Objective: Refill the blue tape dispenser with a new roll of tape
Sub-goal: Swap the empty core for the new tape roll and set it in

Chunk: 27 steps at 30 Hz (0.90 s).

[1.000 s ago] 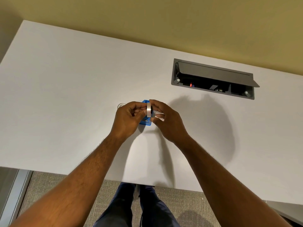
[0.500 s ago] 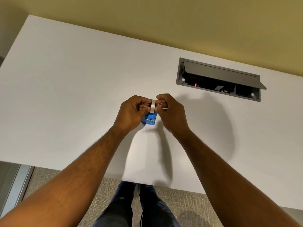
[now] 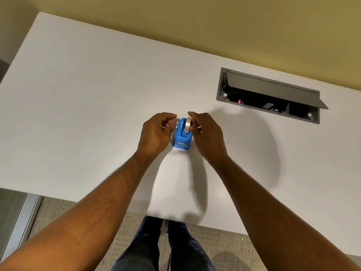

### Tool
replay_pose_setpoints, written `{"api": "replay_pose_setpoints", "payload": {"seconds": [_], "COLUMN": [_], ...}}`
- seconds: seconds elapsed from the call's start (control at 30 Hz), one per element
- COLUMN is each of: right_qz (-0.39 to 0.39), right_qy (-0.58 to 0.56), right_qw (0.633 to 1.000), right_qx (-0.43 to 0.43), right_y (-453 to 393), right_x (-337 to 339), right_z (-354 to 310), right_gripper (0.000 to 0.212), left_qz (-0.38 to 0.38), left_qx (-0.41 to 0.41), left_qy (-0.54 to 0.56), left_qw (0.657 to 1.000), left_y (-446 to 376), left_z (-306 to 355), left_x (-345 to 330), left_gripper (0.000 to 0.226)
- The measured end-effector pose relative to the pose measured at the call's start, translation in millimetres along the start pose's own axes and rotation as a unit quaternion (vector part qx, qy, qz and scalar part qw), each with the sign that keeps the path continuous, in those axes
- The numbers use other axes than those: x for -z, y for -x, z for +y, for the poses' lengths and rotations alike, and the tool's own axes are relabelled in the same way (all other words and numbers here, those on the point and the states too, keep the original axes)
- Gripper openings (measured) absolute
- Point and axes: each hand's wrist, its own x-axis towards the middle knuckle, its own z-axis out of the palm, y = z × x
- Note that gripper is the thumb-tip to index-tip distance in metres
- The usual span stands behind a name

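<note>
- The blue tape dispenser [image 3: 182,135] now stands in plain sight on the white table [image 3: 97,94] between the 2 hands; half a second ago the hands closed over most of it.
- The roll of tape [image 3: 188,125] has come down from between both sets of fingertips and now sits upright over the dispenser's cradle, towards its right side.
- The right hand [image 3: 207,133] pinches the roll at its right face, thumb and fingers closed on it.
- The left hand [image 3: 155,133] has let go of the roll: its fingers are curled by the dispenser's left side, and I cannot tell whether they hold anything.
- My judgement: the roll is being seated, so the refill is near done; pulling the free end to the cutter remains.
</note>
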Motion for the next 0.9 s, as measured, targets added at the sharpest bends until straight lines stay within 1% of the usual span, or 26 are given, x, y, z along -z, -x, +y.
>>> {"api": "replay_pose_setpoints", "payload": {"seconds": [0.13,0.27,0.4,0.57,0.8,0.9], "right_qz": [-0.004,0.0,0.007,0.012,0.006,0.006], "right_qy": [0.031,0.038,0.039,0.039,0.061,0.053], "right_qw": [0.999,0.999,0.999,0.999,0.998,0.998], "right_qx": [0.01,0.02,0.015,0.023,0.031,0.026], "right_y": [-0.4,-2.0,-5.0,-4.7,-5.1,-6.1], "right_x": [-4.2,-10.4,-13.6,-12.2,-11.8,-12.1], "right_z": [2.7,3.8,5.3,5.3,3.3,4.5], "right_gripper": [0.032,0.028,0.027,0.025,0.026,0.019], "left_qz": [-0.016,-0.053,-0.079,-0.08,-0.081,-0.079], "left_qx": [-0.004,-0.032,-0.04,-0.062,-0.063,-0.067], "left_qy": [0.001,-0.009,-0.032,-0.058,-0.075,-0.081], "left_qw": [1.0,0.998,0.996,0.993,0.992,0.991], "left_y": [-0.7,-2.8,-6.1,-9.3,-13.8,-13.1], "left_z": [1.2,5.8,6.3,6.2,6.8,7.0], "left_x": [-0.9,-2.8,-5.7,-7.1,-9.3,-10.0], "left_gripper": [0.021,0.021,0.023,0.019,0.015,0.012]}}
